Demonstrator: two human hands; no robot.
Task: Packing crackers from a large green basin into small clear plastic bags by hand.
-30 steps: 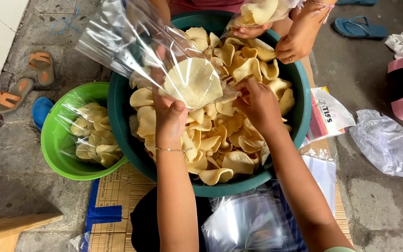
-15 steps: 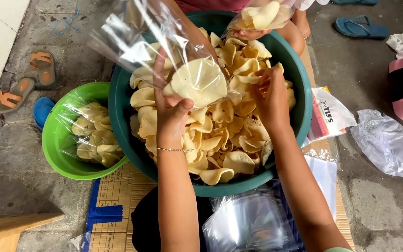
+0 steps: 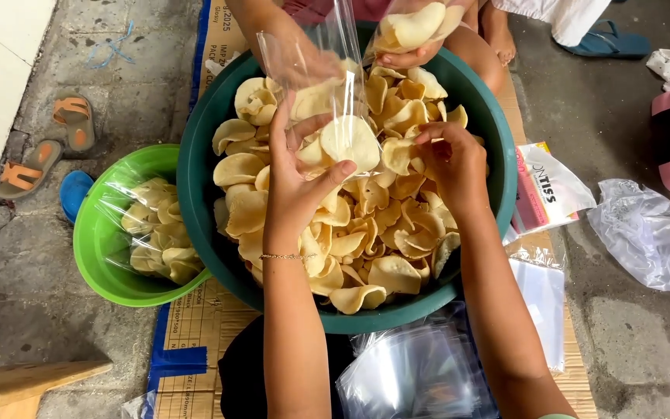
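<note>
Left hand [image 3: 304, 174] grips clear plastic bag [image 3: 327, 85] at lower edge, thumb pinning cracker [image 3: 350, 142] inside — bag rises above fingers. Right hand [image 3: 447, 159] closed on crackers [image 3: 398, 154] just beside bag, over teal basin [image 3: 195, 167]. One green basin [image 3: 91, 233] alongside — two filled bags within.

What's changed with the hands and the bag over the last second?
The right hand moved from beside the clear plastic bag out to the crackers on the right of the teal basin and pinches one. The left hand kept its hold on the bag. The green bowl stayed put.
</note>
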